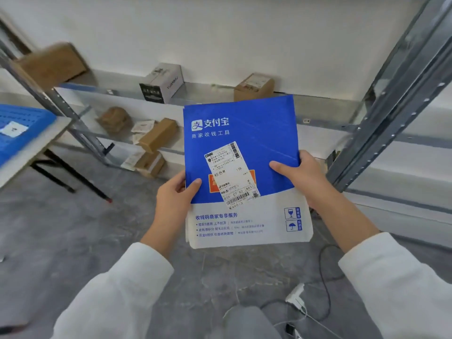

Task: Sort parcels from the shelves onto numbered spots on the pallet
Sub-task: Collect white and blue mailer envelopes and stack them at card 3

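Head view. Flat blue-and-white mailer (pixel 241 152) held up in mid-frame, above grey floor (pixel 61 241), face toward camera, slightly tilted. White shipping label (pixel 232 174) stuck at a slant across the mailer's middle, partly covering an orange patch; printed text too small to read reliably. Left hand (pixel 175 196) closed on the mailer's left edge, thumb on the front face, fingers behind and hidden. Right hand (pixel 303 174) closed on the mailer's right edge, thumb laid across the blue front, fingers wrapped behind. Both in white sleeves (pixel 127 285). Behind the mailer: metal shelving (pixel 391 113) with grey perforated uprights. Just above the mailer's top edge, on an upper shelf, small brown box (pixel 253 86); left of that, black-and-white carton (pixel 161 83); farther left, blurred brown carton (pixel 52 64). Left of the mailer, on a lower shelf, several brown boxes and paper packets (pixel 144 135), loosely heaped. Far left of the mailer, blue pallet (pixel 22 128) resting on a table, white tag on its surface, marking illegible. Below and right of the mailer, white power adapter (pixel 296 294) and dark cable on the floor.
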